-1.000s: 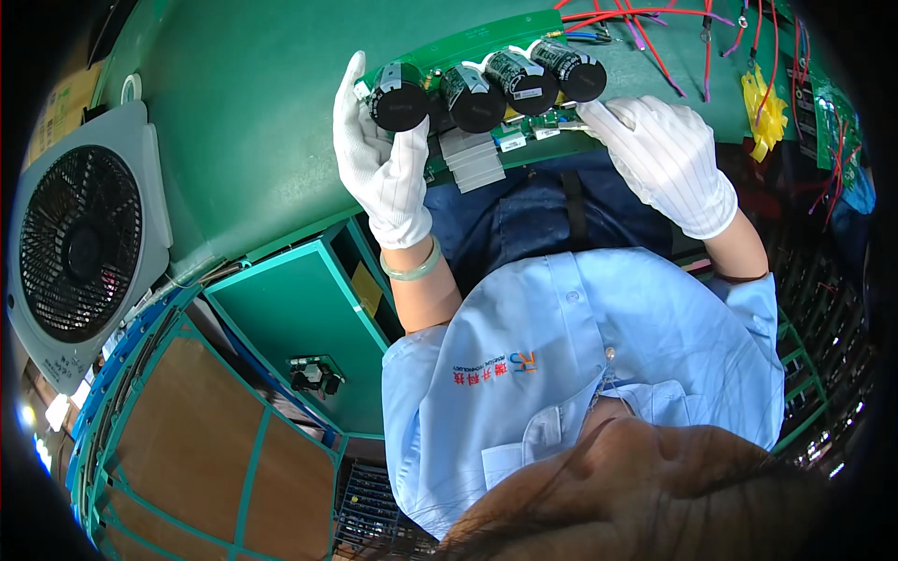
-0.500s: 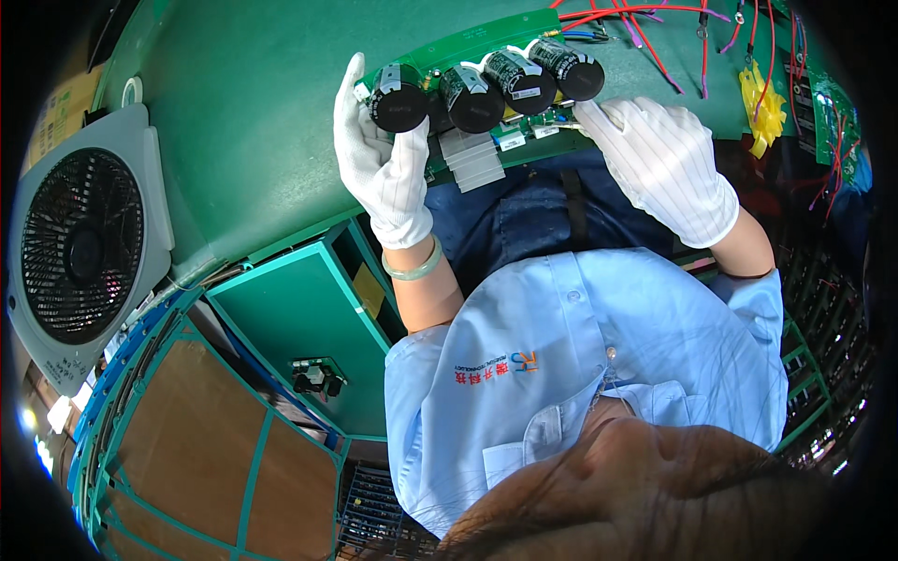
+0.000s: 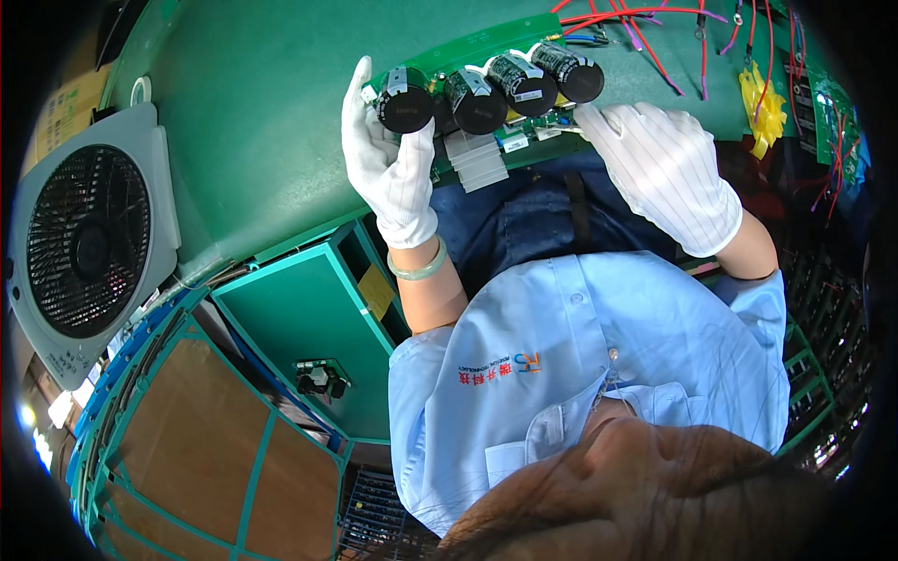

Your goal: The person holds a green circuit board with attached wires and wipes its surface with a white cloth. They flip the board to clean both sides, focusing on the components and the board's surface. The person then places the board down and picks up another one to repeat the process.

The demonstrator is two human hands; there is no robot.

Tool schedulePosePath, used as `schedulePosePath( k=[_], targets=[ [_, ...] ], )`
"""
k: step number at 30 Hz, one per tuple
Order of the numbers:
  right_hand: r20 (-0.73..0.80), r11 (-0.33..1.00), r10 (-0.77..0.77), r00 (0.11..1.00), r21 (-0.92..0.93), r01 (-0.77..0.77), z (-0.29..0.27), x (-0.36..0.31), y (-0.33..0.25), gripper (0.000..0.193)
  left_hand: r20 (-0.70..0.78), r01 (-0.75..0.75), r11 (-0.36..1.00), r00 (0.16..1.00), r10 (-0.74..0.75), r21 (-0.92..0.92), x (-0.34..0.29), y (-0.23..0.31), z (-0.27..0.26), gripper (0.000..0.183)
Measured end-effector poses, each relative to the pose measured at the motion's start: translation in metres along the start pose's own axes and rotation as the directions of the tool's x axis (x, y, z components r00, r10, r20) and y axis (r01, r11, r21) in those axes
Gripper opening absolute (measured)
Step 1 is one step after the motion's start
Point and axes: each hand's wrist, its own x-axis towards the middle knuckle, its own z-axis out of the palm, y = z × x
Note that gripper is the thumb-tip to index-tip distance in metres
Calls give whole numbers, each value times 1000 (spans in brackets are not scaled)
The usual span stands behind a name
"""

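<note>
A green circuit board is held at the near edge of the green table, its row of several large black cylindrical capacitors facing me. My left hand, in a white striped glove, grips the board's left end, thumb beside the leftmost capacitor and fingers behind it. A grey finned heat sink hangs from the board's near side. With thumb and fingers pinched, my gloved right hand holds a thin tool against the small parts at the board's right end. Most of that tool is hidden by the glove.
Red wires with purple ends lie at the back right, near a yellow bundle and another green board. A grey box fan stands at the left. Below the table edge is a green cabinet with a small component on it.
The view has shifted slightly. Both hands keep their hold, and the board stays almost in place; the fan's blades look differently blurred.
</note>
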Motion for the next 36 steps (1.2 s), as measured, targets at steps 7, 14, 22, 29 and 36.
schedulePosePath(
  k=[7, 14, 22, 29, 36],
  targets=[
    [56, 999, -4, 998, -48, 6, -2, 2, -6, 36, -9, -4, 1000, 1000, 4, 14, 1, 2, 2, 66],
    [71, 1000, -7, 997, 0, 7, -5, 2, -5, 38, -2, 5, 1000, 1000, -5, 16, -1, 1, 0, 66],
    [102, 997, -76, 992, 31, 73, -3, -14, 9, 43, -7, 25, 999, 1000, -25, 38, 1, 0, 0, 65],
    [46, 974, 78, 996, 209, -86, 6, -45, 28, 40, -55, 108, 991, 993, -104, 78, 6, 2, 4, 63],
    [0, 737, 297, 955, 636, -230, 18, -53, 13, 29, -48, 120, 991, 992, -117, 67, 5, 1, 3, 61]
  ],
)
